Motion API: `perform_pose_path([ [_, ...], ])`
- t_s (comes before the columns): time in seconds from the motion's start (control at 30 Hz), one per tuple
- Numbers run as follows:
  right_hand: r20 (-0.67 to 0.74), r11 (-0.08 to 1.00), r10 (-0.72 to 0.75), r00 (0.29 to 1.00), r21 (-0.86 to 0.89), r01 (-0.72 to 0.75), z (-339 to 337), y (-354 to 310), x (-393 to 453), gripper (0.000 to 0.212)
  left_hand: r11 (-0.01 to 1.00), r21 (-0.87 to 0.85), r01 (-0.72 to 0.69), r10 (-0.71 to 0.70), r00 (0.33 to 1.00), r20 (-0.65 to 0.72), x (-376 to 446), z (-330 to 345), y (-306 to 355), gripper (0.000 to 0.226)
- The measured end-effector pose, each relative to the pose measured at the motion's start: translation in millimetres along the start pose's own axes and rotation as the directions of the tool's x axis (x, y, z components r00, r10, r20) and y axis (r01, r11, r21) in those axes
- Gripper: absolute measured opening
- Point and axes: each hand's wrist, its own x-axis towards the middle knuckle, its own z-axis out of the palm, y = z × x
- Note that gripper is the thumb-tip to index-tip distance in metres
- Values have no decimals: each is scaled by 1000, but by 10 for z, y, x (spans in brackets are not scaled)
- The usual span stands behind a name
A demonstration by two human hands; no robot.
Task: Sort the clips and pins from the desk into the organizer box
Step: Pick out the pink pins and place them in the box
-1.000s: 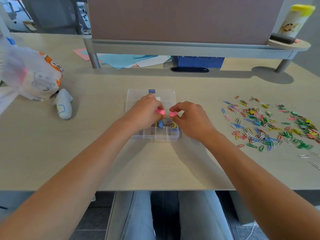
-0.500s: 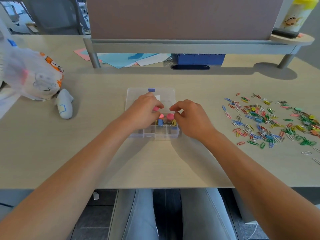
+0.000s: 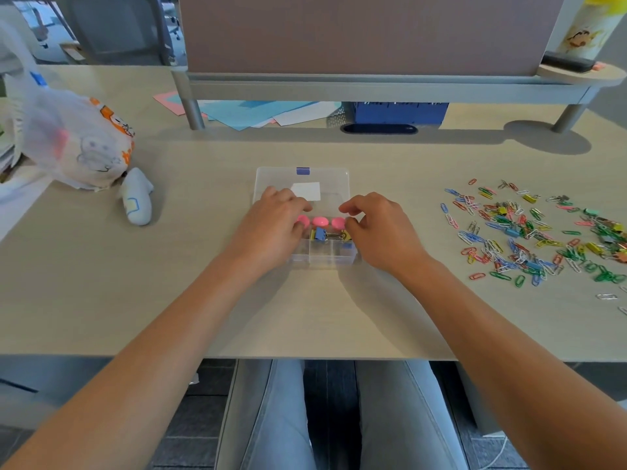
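both hands [image 3: 274,225] [image 3: 380,228] hover over the box [image 3: 325,257], fingers loosely curled and grasping nothing beside three pink pins [image 3: 319,221] just inside it; the clips [image 3: 529,232], right of the box, should go in next, each kind kept separate.

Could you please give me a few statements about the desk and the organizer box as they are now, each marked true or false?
1. Three pink pins sit in a row inside the organizer box. True.
2. The pile of coloured paper clips lies on the desk to the left of the box. False: it lies to the right, beyond the right hand.
3. Binder clips are in the box, nearer the person than the pink pins. True.
4. The box's lid is closed. False: the clear lid lies open behind the compartments.
5. The left hand rests on the paper clips. False: it is at the box.
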Motion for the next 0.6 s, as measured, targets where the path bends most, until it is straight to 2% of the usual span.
perform_pose_path([
  [0.1, -30, 1000, -7, 1000, -16, 6, 33, 5, -73, 28, 999, 40, 15, -14, 999, -37, -148, 98, 5, 31],
  [0.3, -15, 998, -1, 1000, -56, 0, 43, 29, -248, 28, 999, 33, 15, -14, 999, -36, -335, 178, 141, 49],
  [0.6, -55, 992, 60, 997, -109, -65, -299, 383, -556, 31, 999, 32, -7, 7, 1000, -8, -243, 365, 649, 39],
])
